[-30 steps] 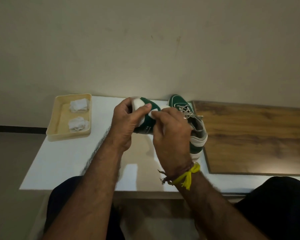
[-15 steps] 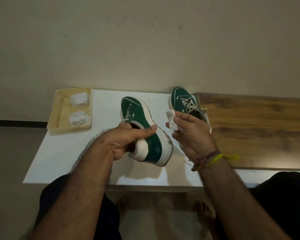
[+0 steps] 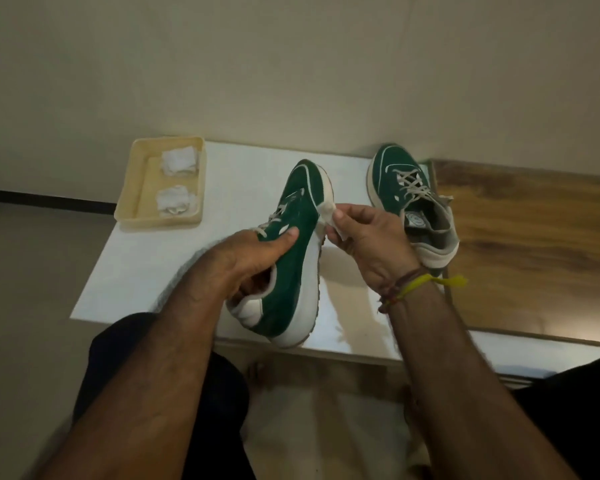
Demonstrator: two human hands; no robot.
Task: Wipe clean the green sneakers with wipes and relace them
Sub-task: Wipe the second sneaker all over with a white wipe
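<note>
Wiping underway: left hand (image 3: 243, 261) clasps the green suede sneaker (image 3: 291, 258), right hand (image 3: 368, 244) pinches a white wipe (image 3: 328, 216) at its sole; relacing remains

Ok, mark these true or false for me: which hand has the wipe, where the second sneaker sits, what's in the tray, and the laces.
1. The right hand pinches the wipe. True.
2. The left hand is idle on the table. False: it grips the held sneaker.
3. The second sneaker stands on the white table. True.
4. The yellow tray holds nothing. False: two white wads lie in it.
5. The second sneaker has no laces. False: it is laced.
</note>
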